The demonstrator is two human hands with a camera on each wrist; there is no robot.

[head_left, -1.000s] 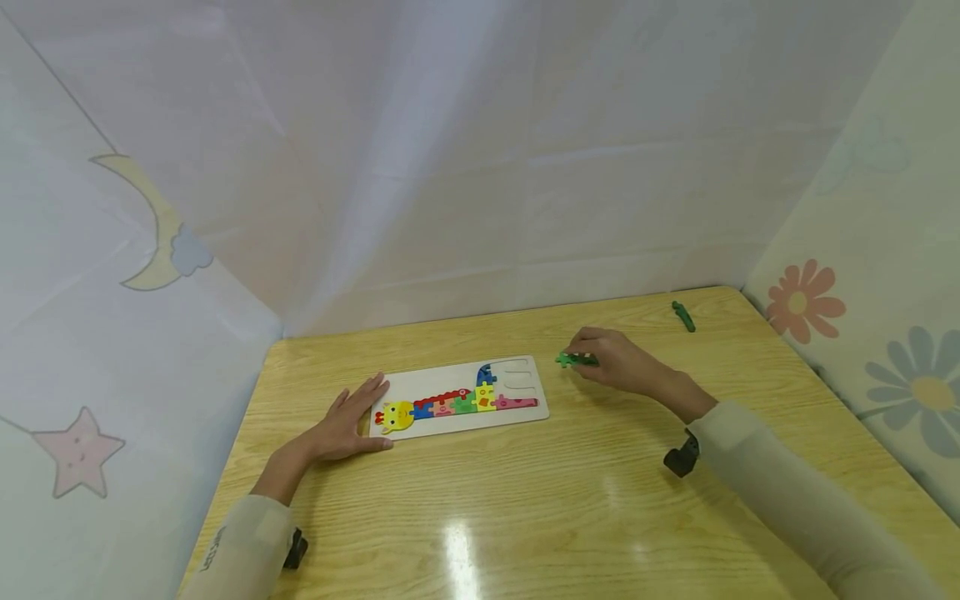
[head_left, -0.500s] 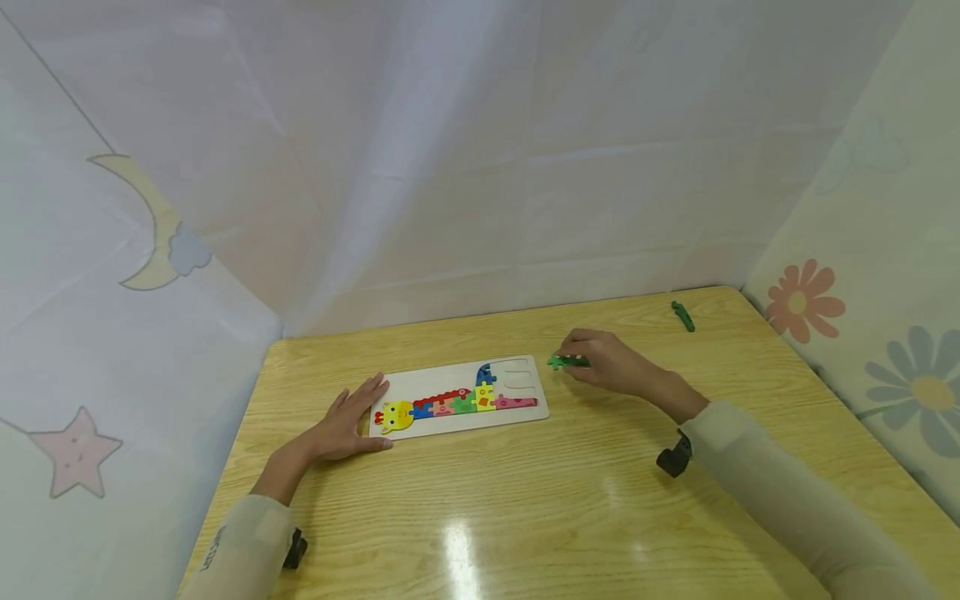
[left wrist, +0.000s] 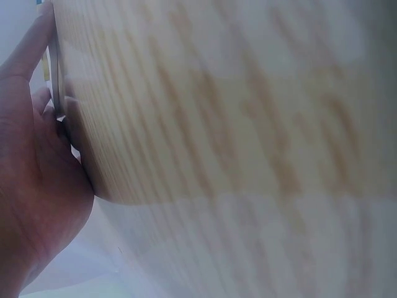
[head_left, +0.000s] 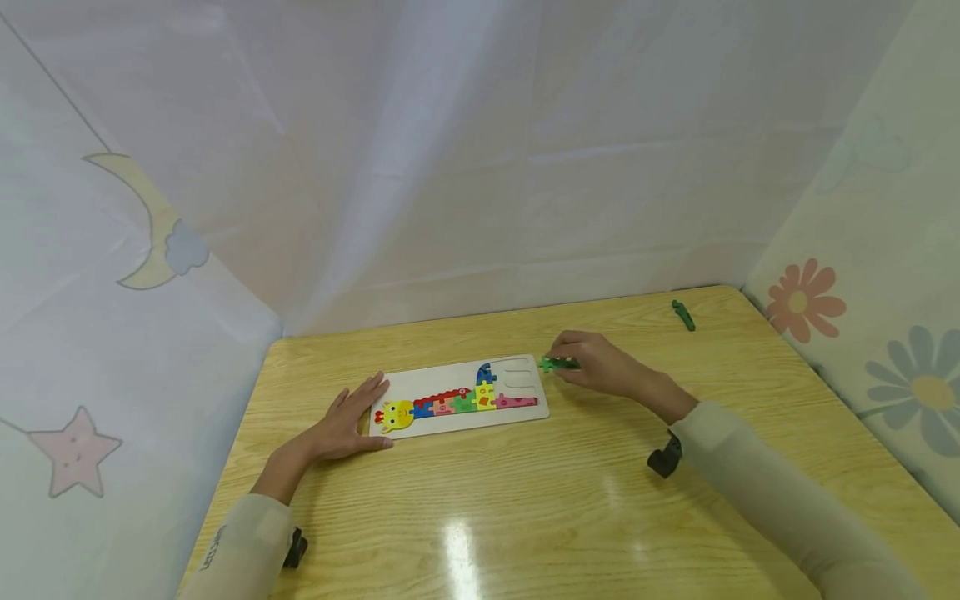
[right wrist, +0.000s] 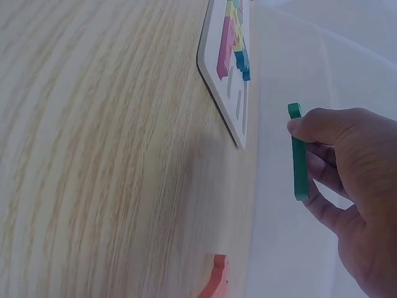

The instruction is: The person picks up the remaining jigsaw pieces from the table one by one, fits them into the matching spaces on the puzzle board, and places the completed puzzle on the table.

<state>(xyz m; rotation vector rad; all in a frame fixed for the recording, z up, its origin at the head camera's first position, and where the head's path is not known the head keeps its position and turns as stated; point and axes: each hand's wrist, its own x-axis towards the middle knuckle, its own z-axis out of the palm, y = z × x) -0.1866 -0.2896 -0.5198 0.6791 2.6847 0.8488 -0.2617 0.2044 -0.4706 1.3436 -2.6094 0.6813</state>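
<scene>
My right hand (head_left: 600, 364) pinches a green puzzle piece (head_left: 561, 364) between thumb and fingers, just off the right end of the puzzle board (head_left: 427, 375). In the right wrist view this green piece (right wrist: 299, 155) is seen edge-on, held above the table. The white board carries a giraffe made of coloured pieces, from a yellow head (head_left: 398, 414) at the left to a pink leg piece (head_left: 517, 402) at the right. Outlined leg slots show bare above the pink piece. My left hand (head_left: 345, 425) rests on the board's left end, fingers spread and fairly straight, thumb along its front edge.
A dark green piece (head_left: 684, 316) lies near the table's back right corner. In the right wrist view an orange-red piece (right wrist: 215, 276) shows on the wood. Pale patterned curtains (head_left: 420, 208) rise right behind and beside the wooden table (head_left: 525, 517).
My right hand has moved left with the green puzzle piece, bringing it up to the board's right edge. The left hand and the board have stayed put.
</scene>
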